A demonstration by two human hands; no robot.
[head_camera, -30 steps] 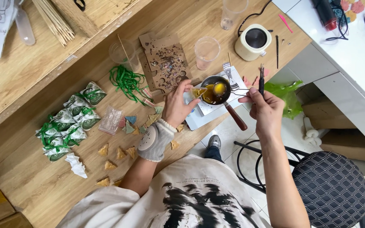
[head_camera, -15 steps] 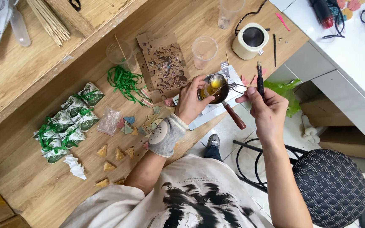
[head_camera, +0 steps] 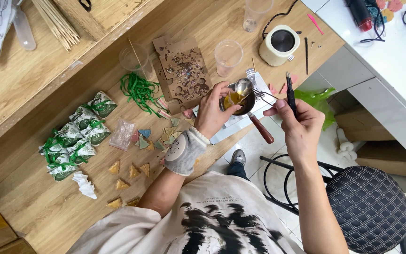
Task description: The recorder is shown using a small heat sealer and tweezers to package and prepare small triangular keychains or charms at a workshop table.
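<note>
Overhead view of a person seated at a wooden table (head_camera: pixel 34 211), working with both bare hands.

Far to the left of the fingers lies a heap of green and white wrapped packets (head_camera: pixel 74 136) tied with green ribbon, with a crumpled white scrap (head_camera: pixel 84 184) just below it. Nearer the hands, small tan triangle pieces (head_camera: pixel 130 171) are scattered on the wood, next to a small clear bag (head_camera: pixel 122 134) and a cluster of coloured triangle pieces (head_camera: pixel 158 136). Above these sit a loose tangle of green ribbon (head_camera: pixel 139 91) and a brown cardboard sheet (head_camera: pixel 182 73) speckled with dark bits.

The left hand (head_camera: pixel 212 113), its wrist in a grey brace (head_camera: pixel 184 150), has its fingers curled and pinched on a small yellow piece at the rim of a small metal pan (head_camera: pixel 240 101). The pan holds amber liquid and sits directly at those fingertips; its brown handle (head_camera: pixel 261 128) points down towards the person. A metal spoon (head_camera: pixel 244 86) rests over the pan's top edge.

Above the fingers stand two clear plastic cups (head_camera: pixel 228 56) and a cream round warmer (head_camera: pixel 282 44).

To the right, the right hand (head_camera: pixel 297 124) has thumb and fingers pressed together around a thin dark stick tool (head_camera: pixel 290 91), held upright, just right of the pan and not touching it. A black padded stool (head_camera: pixel 367 207) stands lower right.
</note>
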